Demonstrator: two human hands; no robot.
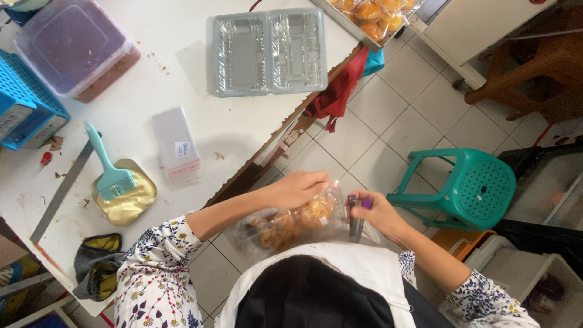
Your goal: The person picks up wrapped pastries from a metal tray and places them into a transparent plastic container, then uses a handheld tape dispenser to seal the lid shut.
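A clear bag of pastries [291, 223] is held between the 2 hands, over the lap, beside the tabletop [182, 79]. The left hand [297, 188] is closed on the bag's top; the right hand [378, 211] is clasped around a small dark lighter-like tool [355, 222].

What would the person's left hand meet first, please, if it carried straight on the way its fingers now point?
The left hand points toward the right hand, resting on a clear bag of golden pastries. Going on, it would likely first meet the dark lighter-like tool that hand holds; depth is uncertain.
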